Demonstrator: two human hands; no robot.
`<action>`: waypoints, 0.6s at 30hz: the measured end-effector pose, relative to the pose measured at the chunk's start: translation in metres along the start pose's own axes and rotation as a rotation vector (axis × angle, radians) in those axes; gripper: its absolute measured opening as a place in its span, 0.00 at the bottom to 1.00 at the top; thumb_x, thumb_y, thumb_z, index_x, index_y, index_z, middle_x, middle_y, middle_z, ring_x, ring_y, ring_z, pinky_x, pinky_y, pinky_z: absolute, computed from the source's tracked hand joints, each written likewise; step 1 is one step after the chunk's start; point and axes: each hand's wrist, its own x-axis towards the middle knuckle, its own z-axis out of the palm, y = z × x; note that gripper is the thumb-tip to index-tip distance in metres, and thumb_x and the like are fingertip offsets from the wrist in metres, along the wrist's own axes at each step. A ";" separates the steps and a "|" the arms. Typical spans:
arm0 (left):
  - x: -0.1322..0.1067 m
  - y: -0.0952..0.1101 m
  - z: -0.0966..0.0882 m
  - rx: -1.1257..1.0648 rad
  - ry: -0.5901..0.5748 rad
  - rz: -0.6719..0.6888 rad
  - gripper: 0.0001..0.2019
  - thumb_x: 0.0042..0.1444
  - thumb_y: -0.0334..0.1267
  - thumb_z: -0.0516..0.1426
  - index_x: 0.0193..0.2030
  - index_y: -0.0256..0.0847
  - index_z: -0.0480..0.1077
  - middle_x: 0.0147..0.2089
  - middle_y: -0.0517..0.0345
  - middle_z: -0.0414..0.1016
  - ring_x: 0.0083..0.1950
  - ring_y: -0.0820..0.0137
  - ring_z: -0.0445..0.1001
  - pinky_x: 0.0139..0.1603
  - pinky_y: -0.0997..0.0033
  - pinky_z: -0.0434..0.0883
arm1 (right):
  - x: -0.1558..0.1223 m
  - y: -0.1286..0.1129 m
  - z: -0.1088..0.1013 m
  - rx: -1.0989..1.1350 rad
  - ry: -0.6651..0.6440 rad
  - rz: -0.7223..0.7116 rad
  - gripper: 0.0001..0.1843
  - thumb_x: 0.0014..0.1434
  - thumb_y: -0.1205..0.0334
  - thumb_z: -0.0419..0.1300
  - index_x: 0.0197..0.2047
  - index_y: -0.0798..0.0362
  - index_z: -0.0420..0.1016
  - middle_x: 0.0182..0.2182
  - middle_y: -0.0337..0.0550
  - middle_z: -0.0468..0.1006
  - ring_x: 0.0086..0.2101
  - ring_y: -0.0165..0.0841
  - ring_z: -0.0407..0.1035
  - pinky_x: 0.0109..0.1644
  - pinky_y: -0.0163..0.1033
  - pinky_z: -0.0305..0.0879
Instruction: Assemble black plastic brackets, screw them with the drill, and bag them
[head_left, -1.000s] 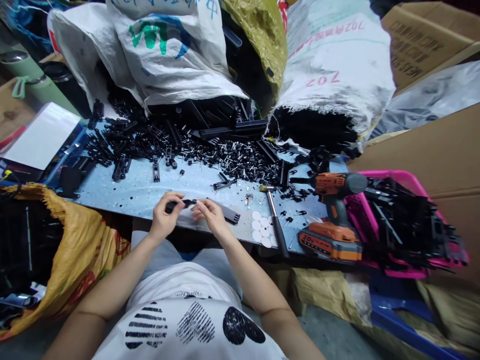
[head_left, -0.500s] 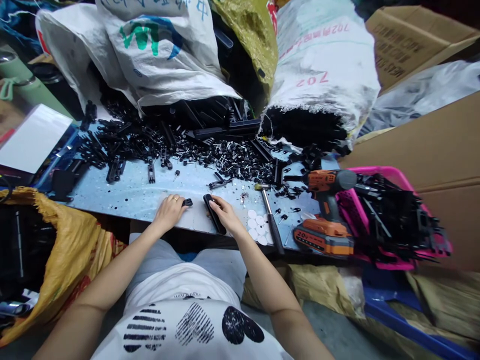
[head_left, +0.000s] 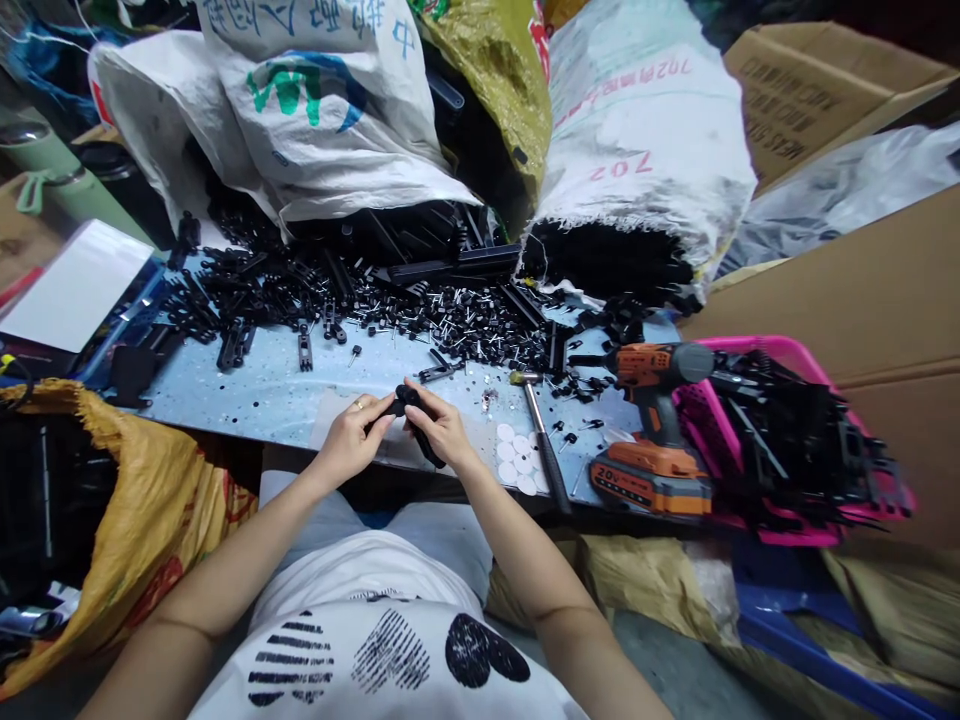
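Note:
Near the front edge of the blue table [head_left: 247, 400], both hands meet over dark parts. My left hand [head_left: 351, 440] pinches a small black plastic part [head_left: 391, 408], partly covered by the fingers. In my right hand [head_left: 439, 428] is a long black plastic bar [head_left: 427, 447], slanting down toward the table edge. The small part touches the bar's upper end; whether the two are joined I cannot tell. Beyond the hands lie a heap of small black pieces with metal pins [head_left: 465, 320] and a pile of black plastic links [head_left: 255, 285].
Right of my hands are white round stickers [head_left: 517, 460], a hammer [head_left: 544, 435] and an orange cordless drill [head_left: 652, 430]. A pink basket [head_left: 780, 350] of black parts stands farther right. White woven sacks [head_left: 330, 140] line the back; a yellow sack [head_left: 172, 500] sits at left.
My left hand has moved right and slightly up with the small black part. My right hand has tilted the bar's end toward it, and the two pieces now touch.

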 end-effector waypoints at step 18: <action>0.001 0.017 0.019 0.042 0.287 0.145 0.17 0.63 0.36 0.48 0.56 0.39 0.67 0.44 0.47 0.71 0.46 0.67 0.71 0.48 0.66 0.69 | -0.009 -0.010 0.024 -0.371 0.109 -0.372 0.28 0.61 0.51 0.54 0.63 0.47 0.61 0.45 0.48 0.72 0.42 0.36 0.68 0.46 0.41 0.66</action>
